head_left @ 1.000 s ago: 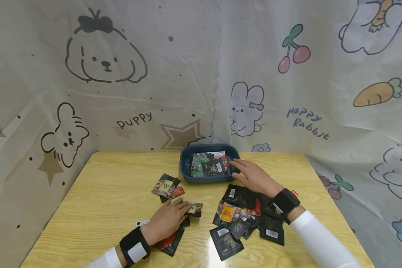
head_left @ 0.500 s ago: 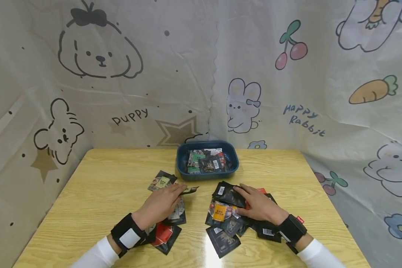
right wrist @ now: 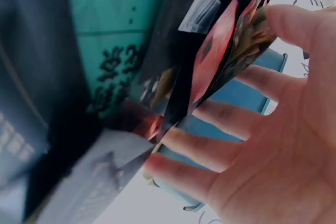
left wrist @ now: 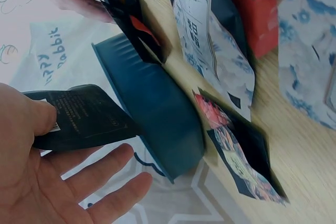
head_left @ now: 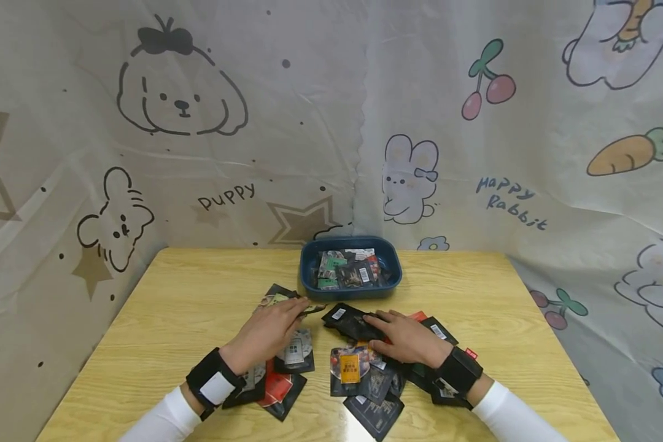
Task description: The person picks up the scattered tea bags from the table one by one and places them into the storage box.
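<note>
My left hand [head_left: 267, 331] pinches a flat black food packet [left wrist: 84, 116] between thumb and fingers; its yellow-green label faces up in the head view. My right hand [head_left: 411, 337] lies over the right-hand pile, fingers fairly straight, with black packets [head_left: 350, 320] between thumb and fingers. The right wrist view shows the thumb at the edge of a picture-printed packet [right wrist: 254, 38], fingers passing behind it. Below my left hand lie a packet with a grey label [head_left: 294, 353] and one with a red label [head_left: 279, 388]. An orange-labelled packet [head_left: 350, 368] lies in the right-hand pile.
A dark blue plastic basket [head_left: 350, 293] with several packets inside stands at the table's back, just beyond both hands. The wooden table [head_left: 199, 288] meets a cartoon-printed cloth [head_left: 309, 123] behind it. A green-labelled packet [right wrist: 113, 40] shows close to the right wrist camera.
My right hand has come back from the basket onto the right-hand pile, then shifted left along with the black packets. My left hand has moved slightly farther forward, still holding its packet.
</note>
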### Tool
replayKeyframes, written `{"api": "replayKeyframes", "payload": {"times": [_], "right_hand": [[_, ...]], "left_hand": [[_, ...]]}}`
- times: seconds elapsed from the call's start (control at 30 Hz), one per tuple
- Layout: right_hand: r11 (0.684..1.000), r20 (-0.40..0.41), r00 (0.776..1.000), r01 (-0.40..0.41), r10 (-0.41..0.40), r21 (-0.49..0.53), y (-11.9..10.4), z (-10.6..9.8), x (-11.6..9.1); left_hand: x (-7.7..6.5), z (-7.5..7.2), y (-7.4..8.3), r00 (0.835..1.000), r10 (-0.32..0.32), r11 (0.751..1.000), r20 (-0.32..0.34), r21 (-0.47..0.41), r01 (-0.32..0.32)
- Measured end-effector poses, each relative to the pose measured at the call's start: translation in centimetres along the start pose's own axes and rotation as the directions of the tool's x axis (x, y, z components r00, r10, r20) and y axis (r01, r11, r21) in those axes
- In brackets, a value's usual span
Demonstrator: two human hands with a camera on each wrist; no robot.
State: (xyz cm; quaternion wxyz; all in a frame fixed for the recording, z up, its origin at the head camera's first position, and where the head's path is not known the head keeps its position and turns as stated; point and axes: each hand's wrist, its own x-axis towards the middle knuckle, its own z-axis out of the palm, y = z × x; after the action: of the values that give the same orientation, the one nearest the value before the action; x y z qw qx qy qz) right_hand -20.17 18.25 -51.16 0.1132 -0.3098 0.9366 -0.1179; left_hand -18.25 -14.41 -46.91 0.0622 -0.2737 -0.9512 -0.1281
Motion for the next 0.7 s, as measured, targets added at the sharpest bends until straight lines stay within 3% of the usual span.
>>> {"api": "replayKeyframes", "payload": {"times": [0.13,0.3,0.53,0.7], "right_hand": [[0.998,-0.010,0.999,0.049,-0.050,-0.032,0.1,0.0,-0.1],[0.985,-0.082,0.987,0.130,-0.140,-0.116,0.2,0.1,-0.4],[0.959,-0.192,0.944,0.242,-0.268,-0.150,0.3,-0.2,-0.9],[0.948,-0.233,0.922,0.285,-0.311,-0.139,0.1,-0.7,-1.4]], "left_hand": [[0.3,-0.2,-0.2,1.000,0.010,1.000,-0.014,-0.003,-0.010],[1.4,-0.6,-0.5,0.999,0.045,0.999,-0.028,0.020,-0.044],[5.6,-1.1,-0.8,0.990,0.099,0.993,-0.099,0.071,-0.092],[8.8,-0.9,-1.1,0.990,0.105,0.993,-0.094,0.069,-0.099]]}}
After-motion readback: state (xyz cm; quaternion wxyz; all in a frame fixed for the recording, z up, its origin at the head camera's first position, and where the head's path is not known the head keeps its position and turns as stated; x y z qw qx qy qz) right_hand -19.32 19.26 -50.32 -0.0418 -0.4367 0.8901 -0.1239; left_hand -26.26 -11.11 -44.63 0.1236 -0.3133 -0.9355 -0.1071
